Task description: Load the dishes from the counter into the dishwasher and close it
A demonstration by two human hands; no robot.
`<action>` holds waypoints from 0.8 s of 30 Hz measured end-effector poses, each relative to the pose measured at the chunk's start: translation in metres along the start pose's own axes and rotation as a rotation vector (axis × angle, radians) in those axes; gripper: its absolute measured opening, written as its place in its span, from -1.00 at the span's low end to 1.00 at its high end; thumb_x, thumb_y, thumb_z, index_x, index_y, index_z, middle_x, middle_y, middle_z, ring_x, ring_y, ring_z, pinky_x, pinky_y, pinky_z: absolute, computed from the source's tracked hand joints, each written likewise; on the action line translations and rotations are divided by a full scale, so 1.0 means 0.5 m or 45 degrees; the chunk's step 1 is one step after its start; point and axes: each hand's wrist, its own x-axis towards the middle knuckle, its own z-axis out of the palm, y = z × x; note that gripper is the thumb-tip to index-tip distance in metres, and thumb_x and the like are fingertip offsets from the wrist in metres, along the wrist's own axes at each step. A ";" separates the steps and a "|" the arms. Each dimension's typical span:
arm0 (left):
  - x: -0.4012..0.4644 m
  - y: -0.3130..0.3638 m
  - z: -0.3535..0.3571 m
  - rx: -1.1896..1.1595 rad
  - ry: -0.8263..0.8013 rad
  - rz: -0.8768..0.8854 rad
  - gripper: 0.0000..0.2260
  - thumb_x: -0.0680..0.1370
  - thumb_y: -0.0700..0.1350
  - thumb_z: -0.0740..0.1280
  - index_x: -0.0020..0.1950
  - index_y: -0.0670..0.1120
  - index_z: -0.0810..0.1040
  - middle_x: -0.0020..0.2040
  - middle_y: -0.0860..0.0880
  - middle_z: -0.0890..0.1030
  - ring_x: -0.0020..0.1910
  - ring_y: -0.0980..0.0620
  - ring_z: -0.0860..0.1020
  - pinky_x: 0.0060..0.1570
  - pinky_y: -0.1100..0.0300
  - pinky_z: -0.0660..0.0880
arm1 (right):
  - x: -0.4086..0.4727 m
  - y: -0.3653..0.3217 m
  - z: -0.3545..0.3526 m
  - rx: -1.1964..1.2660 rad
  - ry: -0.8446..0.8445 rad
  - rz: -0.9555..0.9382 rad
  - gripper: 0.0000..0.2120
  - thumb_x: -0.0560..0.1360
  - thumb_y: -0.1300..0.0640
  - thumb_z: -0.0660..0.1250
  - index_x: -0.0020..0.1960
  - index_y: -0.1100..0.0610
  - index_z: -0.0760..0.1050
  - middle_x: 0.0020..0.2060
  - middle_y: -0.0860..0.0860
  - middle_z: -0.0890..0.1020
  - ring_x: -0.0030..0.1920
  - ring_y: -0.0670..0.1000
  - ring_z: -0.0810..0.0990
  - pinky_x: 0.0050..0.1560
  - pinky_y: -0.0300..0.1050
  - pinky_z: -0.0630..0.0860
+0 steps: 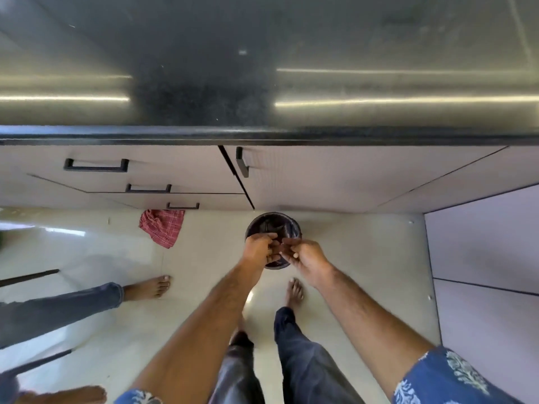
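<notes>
Both of my hands hover over a round dark bin (272, 225) with a black liner, which stands on the floor against the cabinets. My left hand (258, 247) and my right hand (306, 258) meet fingertip to fingertip above the bin's near rim. The fingers of each are curled, and I see no object between them. The dark stone counter (262, 83) fills the top of the view, and the part I see bears no dishes. No dishwasher is in view.
Pale cabinet drawers with black handles (96, 166) and a cabinet door (320, 176) run under the counter. A red checked cloth (162, 227) lies on the tiled floor to the left. Another person's legs and bare feet (145, 287) stand at the left. A white panel (490, 258) rises at the right.
</notes>
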 end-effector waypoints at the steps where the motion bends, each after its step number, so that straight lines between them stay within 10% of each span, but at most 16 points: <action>1: 0.025 -0.006 -0.001 -0.009 0.017 -0.019 -0.76 0.64 -0.34 0.11 0.13 -0.27 0.55 -0.21 -0.16 0.56 -0.29 -0.02 0.56 -0.36 0.21 0.55 | 0.019 0.008 0.004 0.030 0.034 0.011 -0.71 0.57 0.49 0.06 0.02 0.34 0.54 -0.14 0.20 0.60 -0.12 0.08 0.59 0.03 -0.08 0.61; 7: 0.211 -0.059 -0.006 0.057 0.003 -0.090 -0.77 0.63 -0.36 0.14 0.16 -0.27 0.56 -0.24 -0.13 0.53 -0.33 -0.01 0.53 -0.29 0.16 0.55 | 0.172 0.074 0.034 0.341 0.116 0.013 -0.73 0.60 0.43 0.12 0.25 0.31 0.45 -0.20 0.19 0.60 -0.17 0.07 0.60 0.16 -0.03 0.58; 11: 0.319 -0.118 -0.027 0.143 0.008 -0.123 -0.80 0.62 -0.35 0.19 0.15 -0.29 0.57 -0.26 -0.14 0.55 -0.35 -0.01 0.56 -0.38 0.21 0.59 | 0.268 0.139 0.024 0.243 0.159 -0.032 -0.80 0.59 0.46 0.16 -0.04 0.28 0.53 -0.16 0.15 0.60 -0.18 0.01 0.59 0.08 -0.09 0.60; 17: 0.421 -0.176 -0.054 0.149 -0.022 -0.155 -0.86 0.60 -0.33 0.25 0.03 -0.26 0.61 -0.20 -0.16 0.60 -0.25 -0.05 0.60 0.11 -0.07 0.58 | 0.372 0.198 0.010 0.369 0.272 0.031 -0.74 0.61 0.42 0.11 0.22 0.43 0.49 -0.09 0.18 0.57 -0.15 0.00 0.57 0.26 -0.02 0.51; 24: 0.433 -0.178 -0.049 0.036 -0.066 -0.198 -0.80 0.67 -0.04 0.22 0.04 -0.16 0.51 -0.17 -0.07 0.45 -0.22 0.04 0.44 -0.15 0.20 0.46 | 0.380 0.194 0.035 0.618 0.317 0.097 -0.86 0.60 0.37 0.15 0.04 0.26 0.47 -0.23 0.13 0.50 -0.18 0.02 0.47 -0.22 -0.19 0.44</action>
